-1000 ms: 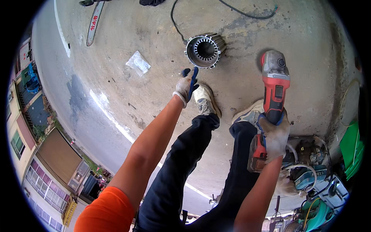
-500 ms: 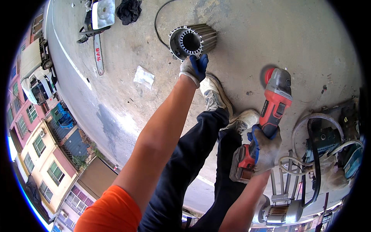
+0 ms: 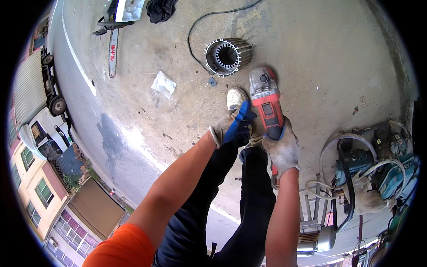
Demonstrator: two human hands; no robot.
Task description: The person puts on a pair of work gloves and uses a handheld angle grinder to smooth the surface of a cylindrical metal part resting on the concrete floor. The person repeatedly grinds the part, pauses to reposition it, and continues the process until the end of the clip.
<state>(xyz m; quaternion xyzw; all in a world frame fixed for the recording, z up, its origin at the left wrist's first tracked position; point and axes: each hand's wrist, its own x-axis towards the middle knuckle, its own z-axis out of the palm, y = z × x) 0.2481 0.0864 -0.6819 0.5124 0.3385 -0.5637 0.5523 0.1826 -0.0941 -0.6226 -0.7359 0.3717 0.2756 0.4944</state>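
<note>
My right hand (image 3: pixel 283 146), in a white glove with blue palm coating, is wrapped round the handle of a red and grey angle grinder (image 3: pixel 268 104). The grinder's grey head points away from me, with a bit of red disc showing at its far right side. My left hand (image 3: pixel 235 124), gloved the same way, is just left of the grinder with fingers stretched out and nothing seen in them. Beyond the grinder head, a finned metal motor housing (image 3: pixel 243 51) lies on the concrete, its round slotted opening facing me. A small grey piece (image 3: pixel 212 82) is on the ground before it.
A dark cable (image 3: pixel 191 35) curves behind the housing. Far left lie a chainsaw (image 3: pixel 113 53), a white container (image 3: pixel 129 10) and a black bag (image 3: pixel 160 10). A clear plastic bag (image 3: pixel 163 84) is nearer. Machines with hoses (image 3: pixel 362 162) crowd the right. My shoe (image 3: pixel 235 96) is close by.
My left hand has left the motor housing's rim and come back toward me. My right hand has brought the grinder leftward, in front of the housing, turning its head. The view has shifted.
</note>
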